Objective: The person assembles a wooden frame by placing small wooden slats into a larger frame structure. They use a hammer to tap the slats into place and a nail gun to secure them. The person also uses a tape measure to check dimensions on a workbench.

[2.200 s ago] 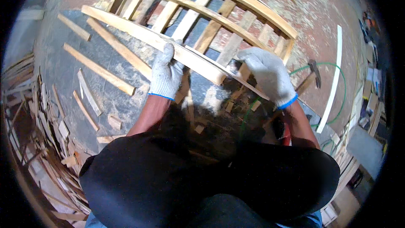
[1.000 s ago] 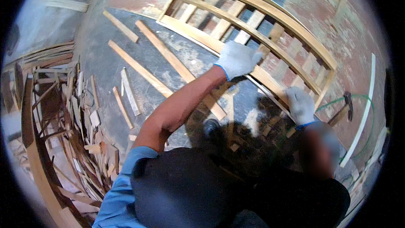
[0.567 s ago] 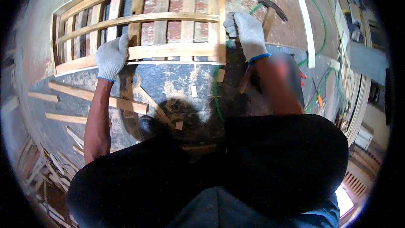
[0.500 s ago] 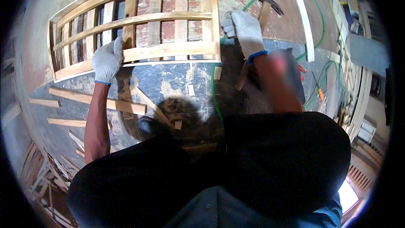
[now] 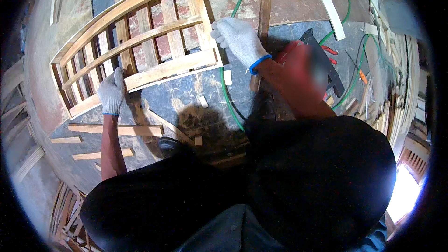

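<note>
on scuffed, patchy floor [image 5: 294, 8]: slatted frame [image 5: 144, 37], loose sticks [image 5: 140, 131]

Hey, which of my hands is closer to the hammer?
Right. Your right hand is just beside the hammer; your left hand is farther off, on the near rail of the wooden frame.

The pale rail [image 5: 172, 67], held loose earlier, now lies along the 6 o'clock side of the slatted frame [image 5: 128, 3]. The left hand [image 5: 112, 94] grips it farther toward 9 o'clock than before. The right hand [image 5: 240, 39], earlier at the rail's end, is now just beside the frame's 3 o'clock end. A red-and-black tool [image 5: 333, 73] comes into fuller view.
</note>
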{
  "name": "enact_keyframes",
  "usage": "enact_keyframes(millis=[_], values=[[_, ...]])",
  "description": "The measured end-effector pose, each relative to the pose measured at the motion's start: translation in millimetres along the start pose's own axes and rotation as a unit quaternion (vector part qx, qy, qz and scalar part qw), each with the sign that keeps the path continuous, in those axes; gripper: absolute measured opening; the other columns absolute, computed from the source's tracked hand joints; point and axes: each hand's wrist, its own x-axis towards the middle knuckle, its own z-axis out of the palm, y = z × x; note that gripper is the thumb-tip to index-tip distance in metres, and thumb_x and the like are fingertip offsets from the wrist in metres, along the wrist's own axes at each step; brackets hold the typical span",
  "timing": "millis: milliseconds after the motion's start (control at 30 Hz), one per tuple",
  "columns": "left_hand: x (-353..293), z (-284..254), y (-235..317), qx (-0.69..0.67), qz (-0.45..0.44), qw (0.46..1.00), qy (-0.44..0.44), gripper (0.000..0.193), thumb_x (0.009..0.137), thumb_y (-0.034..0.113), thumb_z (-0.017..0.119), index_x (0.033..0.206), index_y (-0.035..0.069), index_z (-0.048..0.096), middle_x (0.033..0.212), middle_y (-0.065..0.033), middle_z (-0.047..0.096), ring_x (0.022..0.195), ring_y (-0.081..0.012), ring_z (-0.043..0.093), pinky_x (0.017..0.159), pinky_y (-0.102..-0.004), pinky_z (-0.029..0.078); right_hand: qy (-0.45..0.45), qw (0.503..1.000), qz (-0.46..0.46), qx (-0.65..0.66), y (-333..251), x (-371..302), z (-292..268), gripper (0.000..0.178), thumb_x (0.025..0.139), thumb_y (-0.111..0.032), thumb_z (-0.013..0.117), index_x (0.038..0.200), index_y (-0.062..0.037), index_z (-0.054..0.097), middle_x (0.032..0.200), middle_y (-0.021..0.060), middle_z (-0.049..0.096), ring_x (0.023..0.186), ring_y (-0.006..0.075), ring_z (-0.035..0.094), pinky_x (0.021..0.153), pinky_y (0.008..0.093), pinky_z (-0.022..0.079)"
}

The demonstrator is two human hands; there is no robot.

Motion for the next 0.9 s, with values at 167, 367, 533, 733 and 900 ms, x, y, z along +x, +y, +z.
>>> enact_keyframes(millis=[167, 367, 533, 733, 900], values=[[0.8, -1.0, -8.2, 0.033, -0.007, 0.999, -0.008, 0.063, 0.107, 0.056, 0.044, 0.096, 0.005, 0.078, 0.078, -0.0250, 0.070, 0.081, -0.0454, 0.071, 0.072, -0.0511, 0.054, -0.002, 0.989, 0.118, 0.093, -17.6, 0.7, 3.8, 0.034, 0.106, -0.028, 0.054, 0.117, 0.0004, 0.069, 0.098, 0.0088, 0.073, 0.083, 0.0150, 0.066, 0.075, 0.0292, 0.055], [-1.2, -3.4, -2.4, 0.017, 0.018, 0.999, 0.026, 0.065, 0.106, 0.057, 0.045, 0.089, 0.003, 0.077, 0.071, -0.0222, 0.069, 0.073, -0.0408, 0.071, 0.070, -0.0509, 0.053, 0.052, 0.988, 0.099, 0.109, -16.4, -1.4, 11.2, 0.033, 0.103, -0.028, 0.056, 0.104, 0.0017, 0.070, 0.084, 0.0094, 0.071, 0.077, 0.0156, 0.064, 0.071, 0.0334, 0.052], [3.5, -7.9, 10.6, 0.029, -0.019, 0.999, -0.035, 0.054, 0.107, 0.049, 0.045, 0.093, 0.008, 0.078, 0.076, -0.0235, 0.070, 0.077, -0.0451, 0.070, 0.070, -0.0530, 0.053, 0.034, 0.998, 0.001, -0.050, -22.1, 7.0, -8.5, 0.021, 0.099, -0.021, 0.061, 0.103, -0.0021, 0.071, 0.086, 0.0138, 0.071, 0.080, 0.0283, 0.069, 0.072, 0.0381, 0.054], [-2.6, -30.7, 15.6, 0.042, 0.081, 0.996, 0.000, 0.052, 0.107, 0.042, 0.046, 0.078, 0.006, 0.071, 0.074, -0.0229, 0.068, 0.073, -0.0463, 0.066, 0.068, -0.0555, 0.050, 0.024, 0.935, -0.102, -0.338, -94.7, 66.7, -12.9, 0.035, 0.094, -0.037, 0.064, 0.106, -0.0046, 0.067, 0.097, 0.0204, 0.069, 0.094, 0.0435, 0.067, 0.082, 0.0538, 0.052], [-13.3, -40.0, 60.8, 0.029, 0.079, 0.995, -0.056, 0.057, 0.107, 0.042, 0.045, 0.071, 0.007, 0.070, 0.070, -0.0201, 0.068, 0.070, -0.0437, 0.067, 0.068, -0.0555, 0.052, 0.081, 0.787, -0.347, -0.504, -65.8, 149.7, 10.1, 0.047, 0.086, -0.039, 0.070, 0.115, -0.0019, 0.063, 0.116, 0.0166, 0.066, 0.110, 0.0366, 0.063, 0.086, 0.0533, 0.050]])
